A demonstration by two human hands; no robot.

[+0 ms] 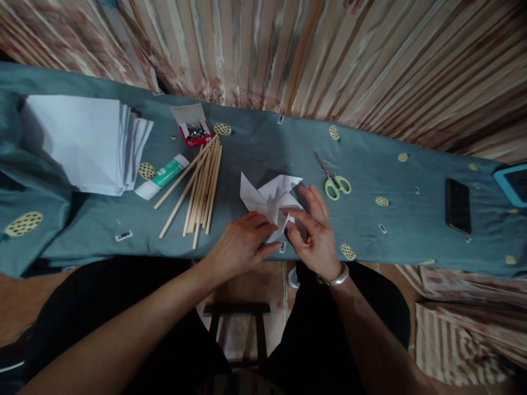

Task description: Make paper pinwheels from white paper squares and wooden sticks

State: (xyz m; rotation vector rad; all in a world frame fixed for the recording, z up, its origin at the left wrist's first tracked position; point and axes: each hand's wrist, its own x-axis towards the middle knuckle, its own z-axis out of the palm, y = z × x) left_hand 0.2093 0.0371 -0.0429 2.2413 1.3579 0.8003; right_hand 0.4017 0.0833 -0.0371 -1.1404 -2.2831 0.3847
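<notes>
A white paper pinwheel (272, 195) with cut, curled blades lies near the table's front edge. From the left, my left hand (245, 238) holds its lower part, fingers bent over the paper and thumb along the near side. My right hand (315, 238) pinches a small paper corner between thumb and index finger, its other fingers raised and spread. Green-handled scissors (336, 185) lie just beyond my right hand, blades pointing away. Left of the pinwheel, several wooden sticks (205, 186) rest in a loose bundle. My fingers partly cover the pinwheel's near blades.
An open red box (196, 141) of small silvery metal pieces sits behind the sticks. Beside them lie a green and white tube (164, 174) and a stack of white paper (78, 140). A dark phone (458, 206) and a blue-edged device (510, 186) are far right. Curtains (263, 49) hang behind.
</notes>
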